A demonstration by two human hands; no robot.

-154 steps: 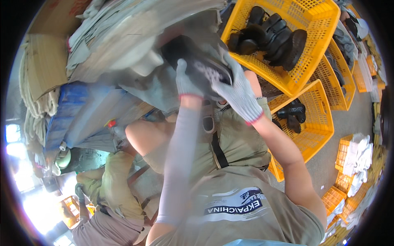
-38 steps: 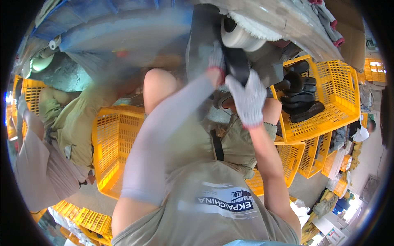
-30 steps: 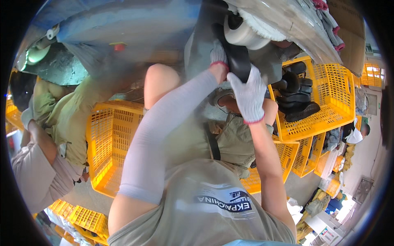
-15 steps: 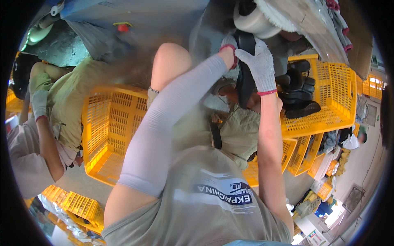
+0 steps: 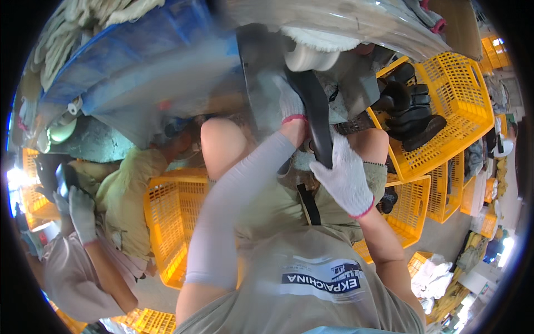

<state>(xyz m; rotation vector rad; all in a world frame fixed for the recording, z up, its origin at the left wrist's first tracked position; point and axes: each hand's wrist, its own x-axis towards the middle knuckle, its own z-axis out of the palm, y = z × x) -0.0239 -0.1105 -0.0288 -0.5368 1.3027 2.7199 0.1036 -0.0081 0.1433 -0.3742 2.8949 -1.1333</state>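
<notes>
A long, black, curved piece that looks like a shoe sole (image 5: 317,119) is held lengthwise between my hands. Its far end meets a white roller (image 5: 311,60), just below a fluffy white wheel (image 5: 322,38); whether they touch I cannot tell. My left hand (image 5: 289,100), in a white knit glove with a red cuff, grips the sole's left side near the far end, its fingers blurred and partly hidden. At the near end my right hand (image 5: 345,172), gloved alike, holds the tip between thumb and fingers.
A yellow crate (image 5: 464,131) of black shoe-like pieces (image 5: 414,111) stands at the right, with more crates below. Another yellow crate (image 5: 167,222) is left of my legs. A co-worker's gloved hands (image 5: 80,214) hold a dark shiny thing farther left. Gloves (image 5: 83,28) lie on a blue surface.
The black sole has slid nearer and tilted, its near end now lower. My right hand has moved from its far part down to its near end. The co-worker's hands now hold a dark thing.
</notes>
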